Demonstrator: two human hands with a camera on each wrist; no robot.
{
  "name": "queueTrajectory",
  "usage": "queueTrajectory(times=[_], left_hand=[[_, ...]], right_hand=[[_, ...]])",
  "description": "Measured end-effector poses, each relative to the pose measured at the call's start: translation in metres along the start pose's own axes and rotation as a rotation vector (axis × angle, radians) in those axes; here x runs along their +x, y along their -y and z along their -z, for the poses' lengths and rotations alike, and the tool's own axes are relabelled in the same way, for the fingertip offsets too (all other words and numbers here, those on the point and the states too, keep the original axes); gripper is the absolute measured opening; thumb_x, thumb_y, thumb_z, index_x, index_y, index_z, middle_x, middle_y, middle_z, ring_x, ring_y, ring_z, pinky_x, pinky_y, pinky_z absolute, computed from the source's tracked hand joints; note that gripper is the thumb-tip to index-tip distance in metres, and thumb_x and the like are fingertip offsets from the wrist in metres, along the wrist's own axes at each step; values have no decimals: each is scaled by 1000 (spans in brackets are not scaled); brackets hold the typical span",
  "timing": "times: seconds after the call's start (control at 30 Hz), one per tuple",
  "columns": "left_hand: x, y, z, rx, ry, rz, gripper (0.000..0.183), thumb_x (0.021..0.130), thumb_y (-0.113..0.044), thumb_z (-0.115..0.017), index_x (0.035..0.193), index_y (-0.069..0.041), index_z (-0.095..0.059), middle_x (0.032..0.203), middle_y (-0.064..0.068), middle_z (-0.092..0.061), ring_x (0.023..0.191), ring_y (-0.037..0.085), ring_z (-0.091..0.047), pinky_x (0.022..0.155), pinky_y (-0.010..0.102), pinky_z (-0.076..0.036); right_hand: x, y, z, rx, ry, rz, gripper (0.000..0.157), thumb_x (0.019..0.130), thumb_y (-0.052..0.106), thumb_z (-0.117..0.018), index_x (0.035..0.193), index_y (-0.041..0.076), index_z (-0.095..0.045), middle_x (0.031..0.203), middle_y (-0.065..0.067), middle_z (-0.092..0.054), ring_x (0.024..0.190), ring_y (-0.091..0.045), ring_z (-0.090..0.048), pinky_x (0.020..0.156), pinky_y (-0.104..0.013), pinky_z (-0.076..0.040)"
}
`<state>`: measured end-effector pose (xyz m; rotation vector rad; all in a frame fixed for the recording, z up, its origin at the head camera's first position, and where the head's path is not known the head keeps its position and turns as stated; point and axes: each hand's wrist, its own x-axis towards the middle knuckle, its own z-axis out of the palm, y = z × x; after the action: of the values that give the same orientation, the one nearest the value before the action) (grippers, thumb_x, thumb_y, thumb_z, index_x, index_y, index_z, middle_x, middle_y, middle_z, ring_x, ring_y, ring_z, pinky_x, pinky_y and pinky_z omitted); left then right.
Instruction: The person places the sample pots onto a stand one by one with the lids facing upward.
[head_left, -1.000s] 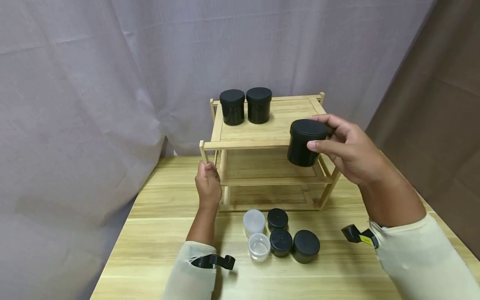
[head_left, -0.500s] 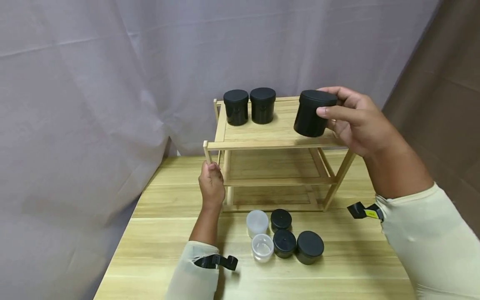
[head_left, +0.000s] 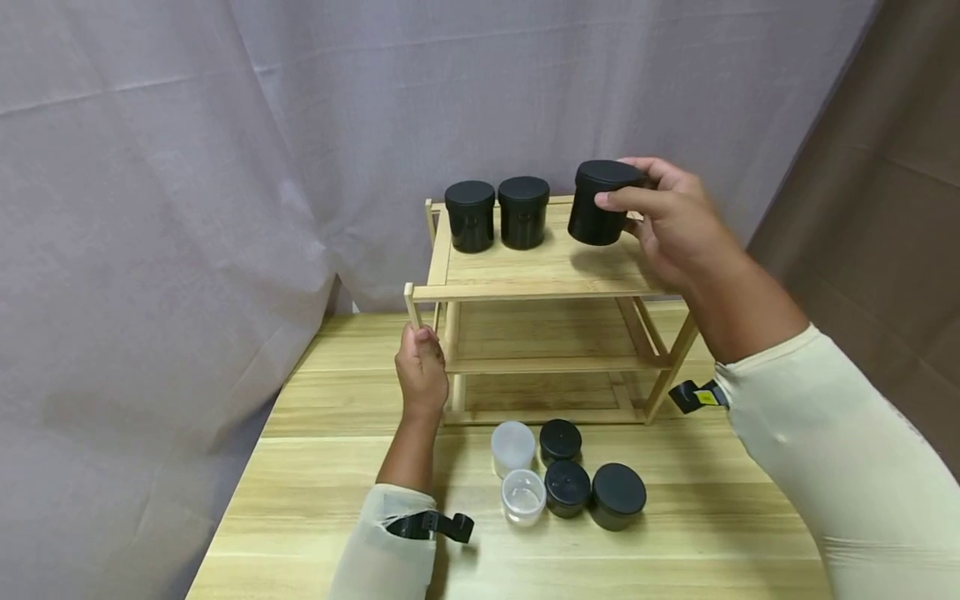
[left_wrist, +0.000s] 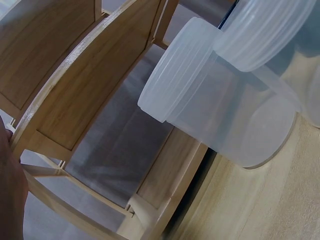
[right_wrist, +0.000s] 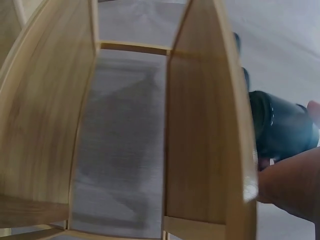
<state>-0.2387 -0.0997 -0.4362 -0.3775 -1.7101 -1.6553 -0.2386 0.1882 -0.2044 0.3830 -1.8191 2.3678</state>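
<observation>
Above the top board of a three-tier wooden rack (head_left: 517,291), my right hand (head_left: 678,225) grips a black lidded jar (head_left: 597,208) by its side, slightly tilted and with its shadow on the board below. The right wrist view also shows this jar (right_wrist: 287,125), past the board's edge. Two matching black jars (head_left: 470,218) stand side by side at the top board's left rear. My left hand (head_left: 422,371) holds the rack's front left leg. Only a dark sliver of that hand (left_wrist: 12,195) shows in the left wrist view.
On the table in front of the rack stand a clear jar with a frosted lid (head_left: 513,446), an open-looking clear jar (head_left: 523,497) and three short black jars (head_left: 618,496). Grey curtain (head_left: 225,167) hangs behind; brown cloth (head_left: 862,225) is at right.
My right hand has lifted the black jar from in front of the rack up over its top board, then moved it slightly left. My left hand stays on the leg.
</observation>
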Motion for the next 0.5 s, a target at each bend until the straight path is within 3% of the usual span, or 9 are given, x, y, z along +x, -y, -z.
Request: queueTrajectory(times=[0.23,0.5], left_hand=[[-2,0,-1,-15,-12,-1,88,106,-72,-33,91,13,-50,58,12,-42,52,1,-39,45,17,-33],[-2,2,-1,-6,-21,-15,85,106,-71,-34,92,11,-50,58,14,-43,52,1,-40,46,16,-33]], right_hand=[[14,-12,-11,-64,-122,-30,32,93,-12,-76,115,8,-63,125,-3,-63,125,-19,-60,108,-34,-49],[25,-29,-15,-192,-170,-41,42,91,-10,-78,126,10,-66,118,3,-66,115,-12,-63,96,-20,-54]])
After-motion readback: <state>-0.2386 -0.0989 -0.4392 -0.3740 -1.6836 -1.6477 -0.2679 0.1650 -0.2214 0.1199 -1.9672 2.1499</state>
